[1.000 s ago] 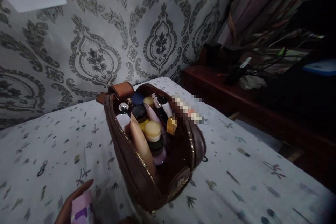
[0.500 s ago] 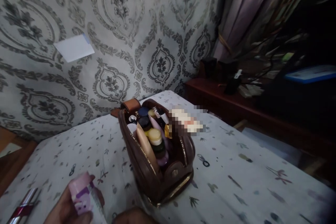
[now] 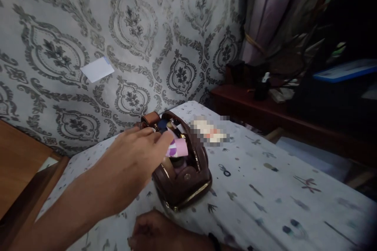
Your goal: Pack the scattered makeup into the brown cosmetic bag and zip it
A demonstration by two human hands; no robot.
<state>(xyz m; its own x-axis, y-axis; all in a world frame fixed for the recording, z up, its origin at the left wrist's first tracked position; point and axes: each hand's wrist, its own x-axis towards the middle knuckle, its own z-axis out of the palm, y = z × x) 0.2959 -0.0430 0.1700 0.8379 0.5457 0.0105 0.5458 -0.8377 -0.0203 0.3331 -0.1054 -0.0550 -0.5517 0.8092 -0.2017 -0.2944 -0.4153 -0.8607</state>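
My left hand (image 3: pixel 141 149) reaches over the open brown toiletry bag (image 3: pixel 182 188). Its fingers are closed round a small pink-capped bottle (image 3: pixel 178 148) with a white and purple print, tilted sideways above the bag's opening. Part of the bottle is hidden behind my fingers. Inside the bag, several tubes and jars show, among them a dark blue lid (image 3: pixel 162 124); my hand covers many of them. In front of the bag, my right hand (image 3: pixel 153 225) rests low over the patterned sheet with its fingers curled in, and nothing shows in them.
The bag stands on a white patterned sheet (image 3: pixel 253 211). Beyond its right side lies a blurred-out pale item (image 3: pixel 207 130). A dark red wooden ledge (image 3: pixel 250 106) with clutter runs along the right. Behind is a patterned wall (image 3: pixel 132 27) bearing a white card (image 3: pixel 97 70).
My left hand has carried the pink-capped bottle from the lower left up and right, over the bag. My right hand has come further into view near the bag's front.
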